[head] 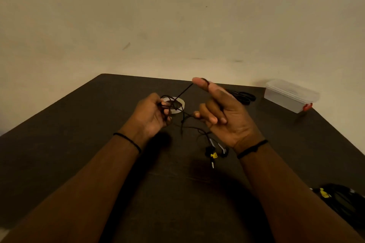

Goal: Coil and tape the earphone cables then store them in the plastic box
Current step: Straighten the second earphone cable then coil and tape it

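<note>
Left hand (153, 113) sits above the dark table (79, 124), fingers curled round several loops of the black earphone cable (182, 120); it grips the coil at its fingertips. A thin black band sits on that wrist.

Just behind the left fingertips, a roll of clear tape (178, 105) lies flat on the table, partly hidden by the cable loops.

From the coil a taut strand of cable runs up and right to the right hand (223, 116). That hand is raised, palm toward the camera. The strand ends at the tip of the index finger and thumb, which look pinched on it; the contact point itself is small and dark, so the pinch is probable but not crisp. The other fingers are curled in toward the palm. Another black band on this wrist.

Below and between the hands, slack cable trails down to the table. The earbuds (217, 149) lie there near the right wrist, with a small yellow tag beside them.

Behind the right hand, black-handled scissors (244, 96) lie flat on the table, partly covered by the fingers.

Far right corner of the table: the translucent plastic box (290, 94) with a red latch, lid on, well apart from both hands.

Bottom right edge: a second bundle of black cable (339, 201) with a yellow tag, lying on the table, partly cut off by the frame.

Plain beige wall (177, 16) behind it all.
</note>
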`<state>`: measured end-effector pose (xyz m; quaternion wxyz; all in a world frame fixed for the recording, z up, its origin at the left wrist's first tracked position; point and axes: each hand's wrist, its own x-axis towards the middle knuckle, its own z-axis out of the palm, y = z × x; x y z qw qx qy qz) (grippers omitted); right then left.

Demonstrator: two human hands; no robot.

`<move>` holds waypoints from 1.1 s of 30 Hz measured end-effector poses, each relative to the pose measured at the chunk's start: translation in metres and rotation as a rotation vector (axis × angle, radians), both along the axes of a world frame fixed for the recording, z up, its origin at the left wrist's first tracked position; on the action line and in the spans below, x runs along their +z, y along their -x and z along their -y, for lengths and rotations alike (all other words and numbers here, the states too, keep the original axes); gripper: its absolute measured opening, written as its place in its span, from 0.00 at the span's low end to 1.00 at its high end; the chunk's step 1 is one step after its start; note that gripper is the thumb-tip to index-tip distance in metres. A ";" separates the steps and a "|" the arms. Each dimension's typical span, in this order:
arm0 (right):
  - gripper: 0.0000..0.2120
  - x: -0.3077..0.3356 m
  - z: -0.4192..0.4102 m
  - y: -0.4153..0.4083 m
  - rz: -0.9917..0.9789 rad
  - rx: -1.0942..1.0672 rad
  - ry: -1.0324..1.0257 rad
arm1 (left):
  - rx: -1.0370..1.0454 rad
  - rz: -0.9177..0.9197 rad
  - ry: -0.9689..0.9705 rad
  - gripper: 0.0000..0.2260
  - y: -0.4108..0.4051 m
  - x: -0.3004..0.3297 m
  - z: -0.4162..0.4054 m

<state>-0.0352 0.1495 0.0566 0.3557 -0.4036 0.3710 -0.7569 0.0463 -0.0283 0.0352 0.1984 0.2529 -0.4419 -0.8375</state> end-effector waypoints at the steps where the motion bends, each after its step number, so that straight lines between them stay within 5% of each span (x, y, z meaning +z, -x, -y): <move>1: 0.15 0.002 -0.001 -0.001 0.019 0.030 0.083 | 0.015 0.016 -0.002 0.08 -0.001 -0.001 0.003; 3: 0.09 0.009 -0.007 0.003 0.080 0.108 0.253 | 0.048 0.053 0.001 0.08 -0.001 -0.005 0.011; 5: 0.17 0.015 -0.012 0.008 0.096 0.141 0.303 | 0.085 0.061 0.003 0.09 0.000 -0.006 0.013; 7: 0.24 0.015 -0.016 0.009 0.033 0.128 0.171 | 0.121 0.060 -0.009 0.11 0.002 -0.004 0.010; 10: 0.19 0.013 -0.017 0.005 -0.080 0.083 -0.015 | 0.165 0.096 -0.011 0.12 0.004 -0.004 0.010; 15: 0.16 0.025 -0.025 0.005 0.007 0.123 0.314 | 0.167 0.163 -0.050 0.11 0.000 -0.003 0.009; 18: 0.25 0.021 -0.023 0.001 -0.284 0.072 0.022 | 0.195 0.139 -0.004 0.11 0.001 -0.001 0.005; 21: 0.19 0.006 -0.013 0.003 -0.576 -0.020 -0.443 | 0.235 0.105 0.205 0.09 0.003 -0.002 0.004; 24: 0.20 0.001 -0.008 0.001 -0.525 0.021 -0.686 | 0.286 0.062 0.507 0.08 0.004 0.000 -0.001; 28: 0.32 -0.001 -0.004 0.002 -0.552 -0.220 -0.721 | 0.306 0.038 0.713 0.04 0.001 0.003 -0.008; 33: 0.27 0.002 -0.004 0.003 -0.373 -0.393 -0.586 | 0.315 0.044 1.046 0.04 -0.001 0.001 -0.004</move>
